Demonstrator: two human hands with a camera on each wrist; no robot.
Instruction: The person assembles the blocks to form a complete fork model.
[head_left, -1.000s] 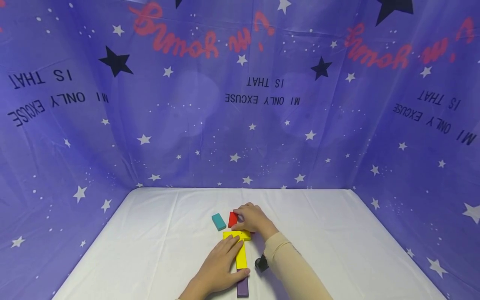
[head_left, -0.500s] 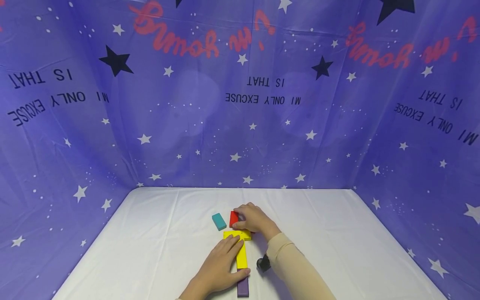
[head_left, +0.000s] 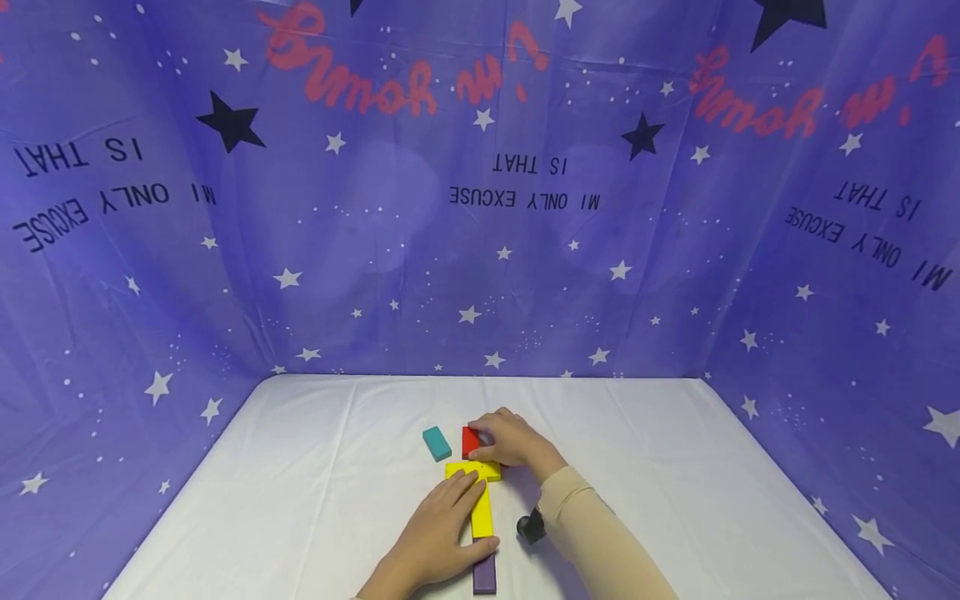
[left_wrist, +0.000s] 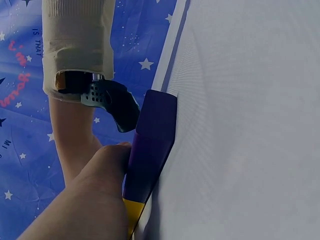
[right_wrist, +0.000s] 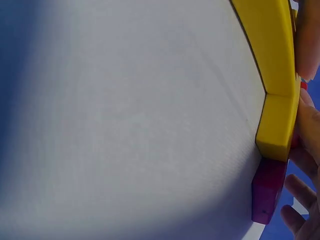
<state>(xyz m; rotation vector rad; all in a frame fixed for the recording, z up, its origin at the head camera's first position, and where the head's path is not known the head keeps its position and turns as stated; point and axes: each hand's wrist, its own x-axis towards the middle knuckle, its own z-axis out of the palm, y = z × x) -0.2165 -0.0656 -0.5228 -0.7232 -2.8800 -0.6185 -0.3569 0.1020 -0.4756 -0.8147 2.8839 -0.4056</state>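
In the head view my right hand (head_left: 510, 437) pinches a small red block (head_left: 468, 443) between thumb and fingers at its near and far ends. Just in front of it lies a yellow block (head_left: 457, 470) set crosswise, meeting a long yellow block (head_left: 482, 510) like a T. A purple block (head_left: 484, 575) continues the stem towards me. My left hand (head_left: 438, 529) rests on the yellow blocks, its thumb reaching the purple one. The right wrist view shows a magenta block (right_wrist: 269, 190) against the crosswise yellow block; my right hand hides it in the head view.
A teal block (head_left: 437, 443) lies slightly askew, left of the red one. A black wrist-worn device (head_left: 531, 527) hangs under my right sleeve. White cloth covers the table (head_left: 337, 467), and a purple star-printed curtain (head_left: 480, 275) encloses it.
The red block has shifted slightly to the right with my right hand, widening its gap from the teal block. My left hand and the yellow and purple blocks stay put.
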